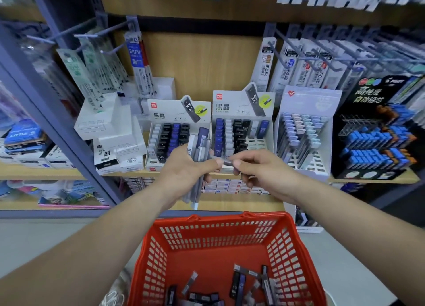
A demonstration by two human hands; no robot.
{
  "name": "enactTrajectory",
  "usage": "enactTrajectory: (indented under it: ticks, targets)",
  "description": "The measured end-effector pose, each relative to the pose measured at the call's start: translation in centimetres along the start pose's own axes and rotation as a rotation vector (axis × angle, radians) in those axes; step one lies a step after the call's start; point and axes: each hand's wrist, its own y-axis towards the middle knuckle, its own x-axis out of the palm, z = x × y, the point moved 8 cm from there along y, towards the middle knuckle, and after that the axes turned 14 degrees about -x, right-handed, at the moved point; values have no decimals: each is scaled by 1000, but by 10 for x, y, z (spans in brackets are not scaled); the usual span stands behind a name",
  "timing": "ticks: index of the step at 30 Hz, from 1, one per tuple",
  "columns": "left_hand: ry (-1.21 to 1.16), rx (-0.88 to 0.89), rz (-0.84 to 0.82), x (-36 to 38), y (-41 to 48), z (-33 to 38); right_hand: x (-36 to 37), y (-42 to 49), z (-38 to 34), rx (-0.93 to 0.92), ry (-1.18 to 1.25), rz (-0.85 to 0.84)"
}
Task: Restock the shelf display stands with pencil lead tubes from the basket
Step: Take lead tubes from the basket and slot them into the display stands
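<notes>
Pencil lead tubes (200,144), slim grey-blue plastic sticks, are bunching in the gripping left hand (184,167); right hand (257,170) is pinching 1 by its end; seemingly light, stiff, slippery.

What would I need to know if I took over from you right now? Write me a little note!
Left hand: grips a bunch of lead tubes in front of the shelf.
Right hand: pinches a single tube at the bunch.
Basket: below, with more tubes loose on its floor.
Done: left stand and right stand hold many tubes.
To do: the right stand shows empty slots at its front; place the tubes in hand, then the basket's.
</notes>
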Motion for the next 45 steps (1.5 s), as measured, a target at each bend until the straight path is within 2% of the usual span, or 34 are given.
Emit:
enactTrajectory:
  ticks: [6,14,18,23,26,32,40,45]
  targets:
    - [-2,42,57,7,4,5,0,0,0,-24,-51,-79]
    - [-25,-35,42,9,17,-1,-18,-2,8,-33,-138,-117]
    - [18,-72,33,8,22,-7,-55,2,10,-61,-222,27]
    - [6,-98,-29,16,22,-5,-118,19,4,-130,-280,359]
    - [-29,-124,-60,21,20,-4,-140,39,-7,-184,-415,434]
    - [-47,-116,-31,17,26,-9,-137,87,-12,-220,-877,255]
    - [-106,-124,-35,10,37,-14,-130,109,9,-203,-1021,126]
    - [-160,-135,-52,9,40,-15,-134,107,10,-204,-1050,136]
